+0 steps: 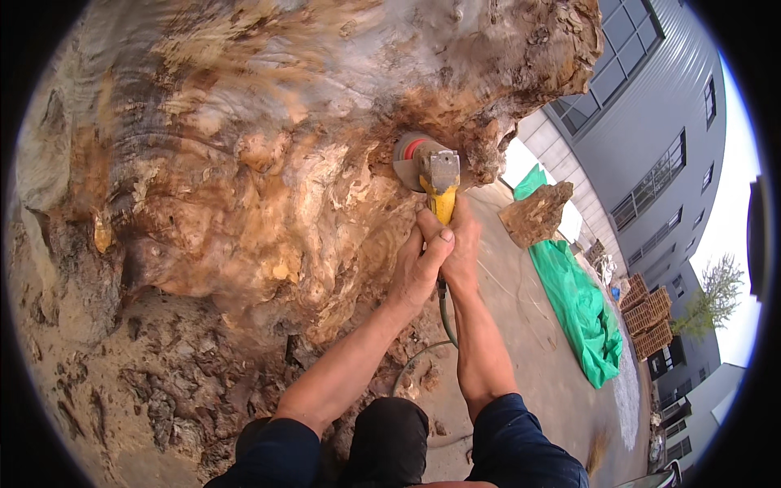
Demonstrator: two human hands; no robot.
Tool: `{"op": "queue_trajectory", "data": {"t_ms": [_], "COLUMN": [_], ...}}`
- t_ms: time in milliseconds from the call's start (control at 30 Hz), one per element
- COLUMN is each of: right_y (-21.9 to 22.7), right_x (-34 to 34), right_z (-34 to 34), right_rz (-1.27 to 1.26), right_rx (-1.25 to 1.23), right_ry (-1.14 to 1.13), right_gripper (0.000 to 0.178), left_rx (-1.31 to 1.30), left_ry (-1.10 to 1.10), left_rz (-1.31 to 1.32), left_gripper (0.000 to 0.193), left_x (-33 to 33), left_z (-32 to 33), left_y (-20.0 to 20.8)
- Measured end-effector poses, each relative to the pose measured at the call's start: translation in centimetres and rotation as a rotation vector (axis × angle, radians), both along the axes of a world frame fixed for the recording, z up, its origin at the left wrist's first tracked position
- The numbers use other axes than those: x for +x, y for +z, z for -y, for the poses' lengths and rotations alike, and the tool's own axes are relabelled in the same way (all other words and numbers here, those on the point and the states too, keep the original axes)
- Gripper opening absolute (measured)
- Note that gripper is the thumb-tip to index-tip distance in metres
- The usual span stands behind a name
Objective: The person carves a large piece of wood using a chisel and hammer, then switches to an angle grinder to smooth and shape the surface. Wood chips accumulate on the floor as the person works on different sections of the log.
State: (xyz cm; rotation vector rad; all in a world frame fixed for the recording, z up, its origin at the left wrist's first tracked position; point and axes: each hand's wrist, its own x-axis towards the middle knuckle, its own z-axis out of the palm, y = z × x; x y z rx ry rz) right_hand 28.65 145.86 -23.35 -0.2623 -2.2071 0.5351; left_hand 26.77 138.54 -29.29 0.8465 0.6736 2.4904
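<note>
A yellow angle grinder point(440, 189) with a worn metal head points away from me, its round disc with a red centre against a hollow in a huge gnarled wood stump point(301, 187). Both hands are wrapped round the grinder's body. My left hand point(422, 259) grips it from the left, thumb lying across the top. On the other side my right hand point(464, 244) closes round the same body. Much of the yellow casing is hidden under the fingers. A dark power cord point(444, 305) hangs from its rear end between my forearms.
The cord loops down to the ground past my dark-clad knee point(390, 431). Bark chips and debris point(175, 390) litter the lower left. On the right are a loose wood chunk point(537, 215), a green tarp point(579, 313), stacked brown crates point(647, 317) and a grey building point(651, 138).
</note>
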Motion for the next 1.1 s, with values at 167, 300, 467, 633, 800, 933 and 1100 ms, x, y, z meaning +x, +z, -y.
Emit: {"op": "queue_trajectory", "data": {"t_ms": [167, 300, 467, 633, 800, 933, 1100], "right_y": [0.5, 0.3, -0.2, 0.4, 0.0, 0.2, 0.2], "right_x": [-0.2, -0.3, -1.0, -1.1, -1.2, -0.7, 0.1], "right_z": [1.7, 0.9, 0.4, 1.0, 0.9, 0.5, -0.3], "right_rz": [0.001, 0.056, 0.016, 0.088, 0.042, 0.081, 0.118], "right_rx": [-0.032, 0.03, -0.003, -0.023, -0.079, -0.027, -0.004], "right_ry": [0.014, 0.008, -0.009, 0.028, -0.009, 0.001, -0.007], "right_gripper": [0.037, 0.037, 0.038, 0.038, 0.037, 0.038, 0.039], "left_rx": [0.028, 0.026, 0.019, 0.027, -0.009, 0.005, 0.011], "left_ry": [0.078, 0.018, 0.078, 0.082, 0.09, 0.063, 0.053], "left_rz": [-0.046, 0.021, -0.009, 0.01, -0.013, -0.001, 0.013], "left_gripper": [0.063, 0.062, 0.061, 0.063, 0.066, 0.067, 0.067], "left_x": [-0.5, -0.6, -0.5, -0.8, -0.6, -0.7, 0.3], "left_z": [0.6, 0.0, 0.0, 0.0, 0.2, -0.2, -0.5], "left_y": [0.1, -0.4, -0.4, -0.5, -0.4, -0.4, -0.3]}}
